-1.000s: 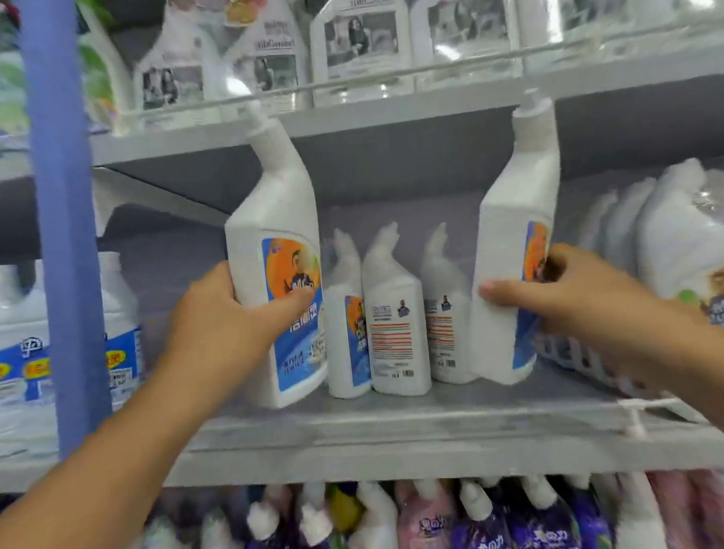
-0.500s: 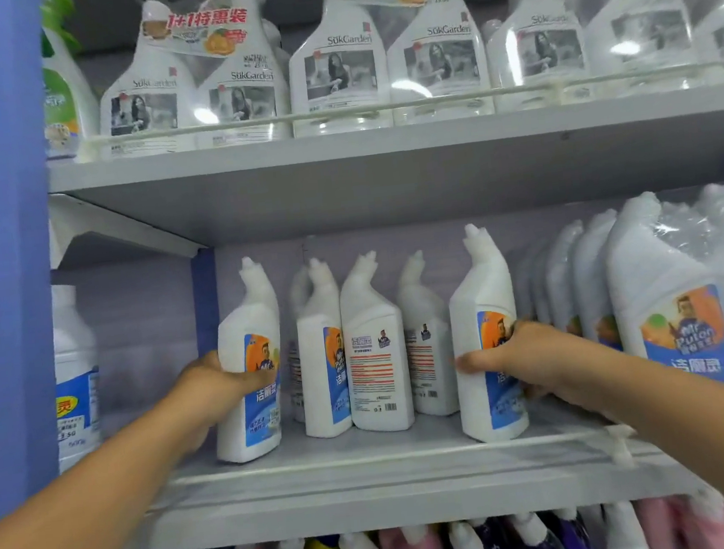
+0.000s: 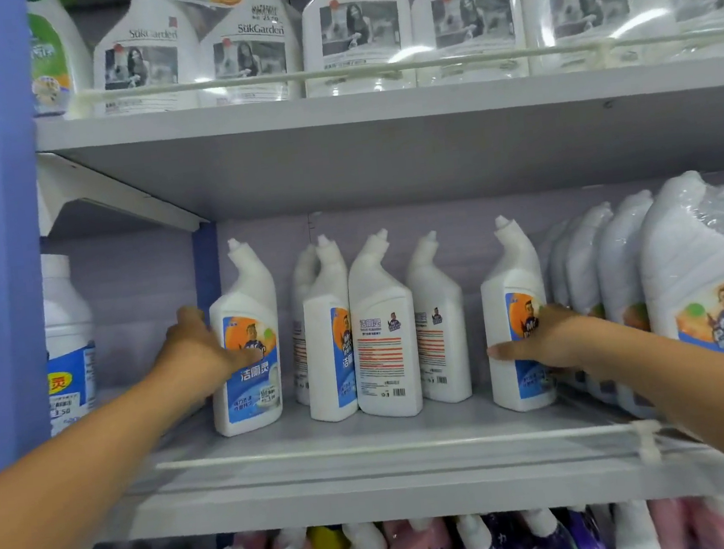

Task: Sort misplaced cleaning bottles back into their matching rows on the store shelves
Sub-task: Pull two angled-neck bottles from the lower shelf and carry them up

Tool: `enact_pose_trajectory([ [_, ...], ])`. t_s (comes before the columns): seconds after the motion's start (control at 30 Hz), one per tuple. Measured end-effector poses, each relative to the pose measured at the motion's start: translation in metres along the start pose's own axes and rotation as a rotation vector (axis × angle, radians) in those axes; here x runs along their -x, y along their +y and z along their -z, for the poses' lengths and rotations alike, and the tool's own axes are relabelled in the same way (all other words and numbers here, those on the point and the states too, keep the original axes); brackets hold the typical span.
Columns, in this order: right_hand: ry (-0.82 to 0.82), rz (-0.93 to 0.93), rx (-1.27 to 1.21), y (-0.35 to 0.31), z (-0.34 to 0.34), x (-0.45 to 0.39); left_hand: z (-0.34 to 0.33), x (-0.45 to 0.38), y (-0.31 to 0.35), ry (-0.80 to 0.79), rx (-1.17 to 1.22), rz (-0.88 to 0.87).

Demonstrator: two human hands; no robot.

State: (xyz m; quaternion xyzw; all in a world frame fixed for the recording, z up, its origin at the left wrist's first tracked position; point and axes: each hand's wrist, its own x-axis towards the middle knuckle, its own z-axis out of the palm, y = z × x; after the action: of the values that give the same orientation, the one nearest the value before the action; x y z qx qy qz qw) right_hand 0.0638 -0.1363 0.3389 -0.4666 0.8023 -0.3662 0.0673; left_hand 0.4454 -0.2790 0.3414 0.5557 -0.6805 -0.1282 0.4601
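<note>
Both hands are on angled-neck toilet-cleaner bottles standing on the middle shelf [image 3: 373, 483]. The left hand [image 3: 201, 358] wraps the left bottle [image 3: 246, 340], thumb across its label and fingers behind; that bottle stands upright at the left end of the row, apart from the 4 bottles [image 3: 379, 330] grouped at centre. The right hand [image 3: 546, 340] grips the right bottle [image 3: 514, 312], thumb across the front and fingers hidden behind; it stands upright just beside the shrink-wrapped packs [image 3: 705, 283] to the right. Risks, as judged: both bottles are tall on narrow bases, so a quick release or a sideways drag on withdrawal could tip either one, and the left bottle could knock the centre group over in turn. The right bottle sits close to the packs, so fingers pulled out of that narrow space may catch it and twist it off line. The low front rail [image 3: 391, 445] would likely stop a slide, not a forward topple. In the centre group, at least 2 bottles show back labels, leaving the row inconsistent. Contents: all bottles are opaque white and capped; fill level cannot be told. No leakage is visible on the shelf.
</note>
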Motion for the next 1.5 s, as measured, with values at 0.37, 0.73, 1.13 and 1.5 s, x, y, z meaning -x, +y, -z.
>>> enact_pose_trajectory([
  [0.37, 0.172, 0.454, -0.017, -0.123, -0.015, 0.028, -0.044, 0.002, 0.094, -0.190, -0.132, -0.290],
  [0.73, 0.114, 0.374, 0.060, -0.127, -0.036, 0.011, -0.025, 0.013, 0.065, -0.140, -0.022, -0.241],
  [1.13, 0.254, 0.230, 0.120, -0.043, 0.050, 0.058, 0.055, 0.029, 0.019, -0.050, -0.092, -0.161],
  [1.5, 0.609, 0.369, 0.511, -0.081, 0.044, 0.077, 0.022, 0.045, 0.084, 0.250, -0.132, -0.846],
])
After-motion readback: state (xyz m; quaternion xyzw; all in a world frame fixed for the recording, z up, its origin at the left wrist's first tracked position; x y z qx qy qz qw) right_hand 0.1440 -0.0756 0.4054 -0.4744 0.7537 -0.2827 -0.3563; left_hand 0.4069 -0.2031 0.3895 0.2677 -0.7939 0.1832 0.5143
